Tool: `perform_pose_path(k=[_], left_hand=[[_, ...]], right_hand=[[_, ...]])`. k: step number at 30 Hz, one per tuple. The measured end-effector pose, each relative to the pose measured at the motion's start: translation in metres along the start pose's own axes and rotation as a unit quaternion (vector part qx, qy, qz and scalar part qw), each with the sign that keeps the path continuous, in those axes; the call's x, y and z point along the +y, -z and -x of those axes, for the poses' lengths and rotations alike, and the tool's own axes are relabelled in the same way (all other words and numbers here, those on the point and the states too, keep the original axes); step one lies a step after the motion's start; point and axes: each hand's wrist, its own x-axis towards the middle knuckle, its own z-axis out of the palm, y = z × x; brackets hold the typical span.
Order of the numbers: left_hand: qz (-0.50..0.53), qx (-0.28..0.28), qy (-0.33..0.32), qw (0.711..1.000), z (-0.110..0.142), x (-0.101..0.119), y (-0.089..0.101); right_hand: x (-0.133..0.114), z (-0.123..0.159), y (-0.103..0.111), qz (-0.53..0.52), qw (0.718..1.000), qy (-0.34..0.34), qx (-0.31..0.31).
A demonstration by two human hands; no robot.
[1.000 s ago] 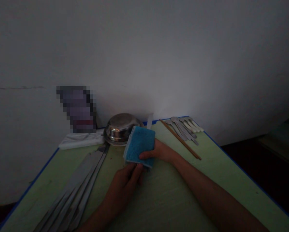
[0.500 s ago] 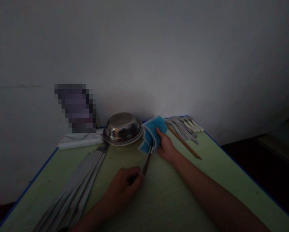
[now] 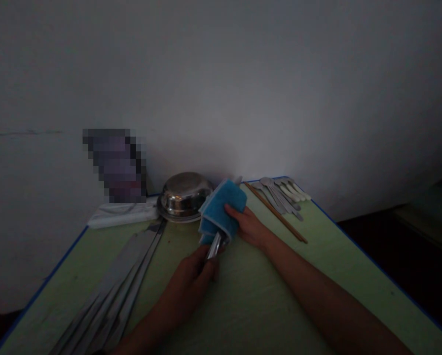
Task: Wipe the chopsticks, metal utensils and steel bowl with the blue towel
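Note:
Over the middle of the table, my left hand is closed around the near end of a shiny metal utensil, whose exact kind I cannot tell. My right hand grips a folded blue cloth with pale edges, thumb on top. The cloth wraps the utensil and hides most of its length. A grey tip shows beyond the cloth's upper edge. Just behind the cloth lies an upside-down metal bowl on a pale-rimmed dish. To the right of my right hand is a pair of wooden chopsticks.
Several metal spoons and white-handled utensils lie at the back right. Long flat grey strips fan across the left side. A white packet and a blurred-out upright object stand by the wall. The green table has blue edges.
The cloth and my right hand have moved left and toward me along the utensil, closer to my left hand. The tip now shows past the cloth.

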Motion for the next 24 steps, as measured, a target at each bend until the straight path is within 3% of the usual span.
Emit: perform_pose_path(k=[5,11,15,24], left_hand=[[-0.037,0.011,0.013,0.999,-0.003,-0.001,-0.003],[-0.105,-0.049,-0.075,0.990,0.007,0.001,-0.002],[-0.110,-0.046,-0.103,0.987,0.013,0.003,0.001],[-0.160,-0.070,-0.092,0.980,0.014,0.001,0.000]], right_hand=[[0.000,-0.001,-0.002,-0.007,0.999,-0.011,0.030],[-0.005,-0.012,0.005,-0.124,0.979,-0.014,0.161],[-0.009,-0.015,0.010,-0.174,0.961,-0.019,0.212],[-0.015,-0.011,0.010,-0.200,0.974,0.014,0.103]])
